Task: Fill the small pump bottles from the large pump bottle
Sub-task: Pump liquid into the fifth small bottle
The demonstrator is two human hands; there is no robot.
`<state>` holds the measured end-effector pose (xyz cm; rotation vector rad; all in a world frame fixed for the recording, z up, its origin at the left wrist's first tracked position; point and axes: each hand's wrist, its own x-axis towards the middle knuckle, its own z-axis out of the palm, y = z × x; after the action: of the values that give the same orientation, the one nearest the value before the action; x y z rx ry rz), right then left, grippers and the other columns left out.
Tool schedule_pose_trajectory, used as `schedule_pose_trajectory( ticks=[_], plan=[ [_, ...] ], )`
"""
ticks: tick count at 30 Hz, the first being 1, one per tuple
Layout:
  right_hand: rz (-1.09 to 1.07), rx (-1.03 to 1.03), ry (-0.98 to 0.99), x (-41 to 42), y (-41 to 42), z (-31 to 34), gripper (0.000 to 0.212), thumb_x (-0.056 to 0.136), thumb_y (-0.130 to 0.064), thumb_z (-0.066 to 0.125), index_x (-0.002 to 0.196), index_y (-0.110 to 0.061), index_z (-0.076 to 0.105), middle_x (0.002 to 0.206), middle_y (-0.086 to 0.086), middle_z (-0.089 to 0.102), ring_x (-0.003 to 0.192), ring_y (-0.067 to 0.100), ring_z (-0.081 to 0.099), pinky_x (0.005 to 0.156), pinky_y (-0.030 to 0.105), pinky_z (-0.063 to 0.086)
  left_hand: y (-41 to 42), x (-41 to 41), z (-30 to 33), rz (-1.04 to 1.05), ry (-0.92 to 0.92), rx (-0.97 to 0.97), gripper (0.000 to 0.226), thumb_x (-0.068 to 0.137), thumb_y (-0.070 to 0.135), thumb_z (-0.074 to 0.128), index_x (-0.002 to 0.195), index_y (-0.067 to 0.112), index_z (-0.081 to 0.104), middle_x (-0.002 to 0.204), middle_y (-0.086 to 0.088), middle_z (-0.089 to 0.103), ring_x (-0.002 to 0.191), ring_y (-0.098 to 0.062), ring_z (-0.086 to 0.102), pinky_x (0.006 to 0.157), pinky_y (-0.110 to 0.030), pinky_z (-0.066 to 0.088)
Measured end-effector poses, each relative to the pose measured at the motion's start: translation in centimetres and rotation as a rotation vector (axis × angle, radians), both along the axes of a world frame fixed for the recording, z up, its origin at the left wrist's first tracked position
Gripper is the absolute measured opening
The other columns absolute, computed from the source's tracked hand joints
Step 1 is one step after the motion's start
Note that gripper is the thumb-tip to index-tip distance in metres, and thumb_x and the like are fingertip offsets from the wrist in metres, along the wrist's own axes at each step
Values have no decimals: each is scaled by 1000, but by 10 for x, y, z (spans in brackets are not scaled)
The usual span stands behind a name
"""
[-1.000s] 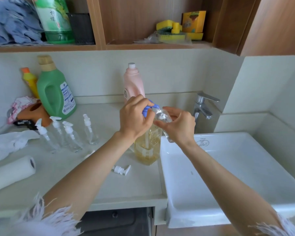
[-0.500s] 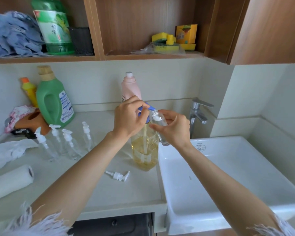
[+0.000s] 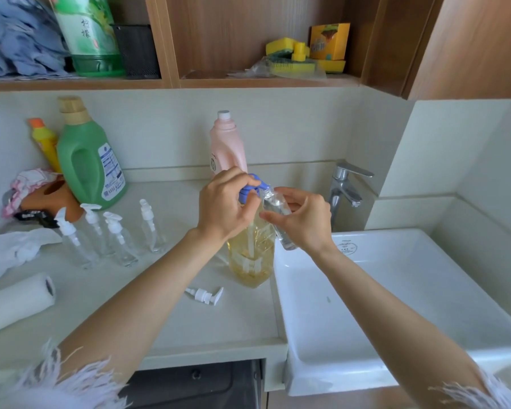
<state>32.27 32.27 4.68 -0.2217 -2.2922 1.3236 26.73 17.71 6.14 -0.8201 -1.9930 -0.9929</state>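
A: What lies closest on the table (image 3: 213, 329)?

B: A loose white pump head (image 3: 204, 295), on its side just in front of the large pump bottle (image 3: 250, 255) — that one stands at the table's right edge, beside the sink (image 3: 425, 305), with amber liquid in it.

A: And the hands?

B: The left hand (image 3: 225, 207) curls over the blue pump top (image 3: 250, 188). The right hand (image 3: 303, 219) pinches a small clear bottle (image 3: 278, 215), tilted, its open mouth up at the blue spout.

A: The other small ones?

B: Four small pump bottles (image 3: 112, 234) stand together to the left, pumps on. Farther back — a pink bottle (image 3: 227, 144) and a green jug (image 3: 89, 160) at the wall.
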Motion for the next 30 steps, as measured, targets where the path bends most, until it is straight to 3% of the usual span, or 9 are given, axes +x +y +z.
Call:
schedule_pose_trajectory(
  ticks=[6, 10, 17, 24, 30],
  plan=[
    [10, -35, 15, -2, -1, -3, 54, 57, -36, 91, 107, -26, 73, 91, -7, 75, 88, 5, 69, 90, 35, 54, 0, 8, 20, -30, -66, 20, 32, 74, 27, 44, 77, 15, 74, 78, 10, 65, 65, -9, 56, 59, -21, 44],
    [15, -46, 34, -4, -2, -1, 54, 58, -35, 91, 107, -25, 73, 93, -7, 75, 88, 7, 70, 89, 36, 55, -4, 3, 31, -20, -104, -28, 37, 77, 33, 42, 79, 16, 75, 81, 4, 69, 59, -5, 47, 58, -25, 43],
    [23, -93, 50, -1, -2, 4, 52, 60, -30, 91, 108, -24, 72, 92, -13, 72, 90, 4, 68, 92, 33, 54, -1, 1, 30, -12, -103, -3, 34, 77, 31, 43, 74, 16, 74, 78, 3, 69, 52, 0, 47, 55, -24, 40],
    [38, -117, 80, -1, -4, 9, 51, 60, -31, 91, 107, -25, 73, 85, -21, 68, 85, -3, 67, 88, 29, 55, -2, -1, 23, -16, -16, 14, 28, 76, 23, 48, 76, 12, 74, 75, 2, 66, 63, -18, 60, 57, -33, 48],
    [24, -96, 37, -2, -2, -2, 48, 59, -35, 89, 104, -27, 74, 90, -13, 74, 86, 0, 69, 88, 33, 55, -1, 5, 6, -14, -18, -17, 28, 74, 22, 49, 83, 13, 75, 83, 1, 70, 75, -20, 66, 64, -36, 54]
  ],
)
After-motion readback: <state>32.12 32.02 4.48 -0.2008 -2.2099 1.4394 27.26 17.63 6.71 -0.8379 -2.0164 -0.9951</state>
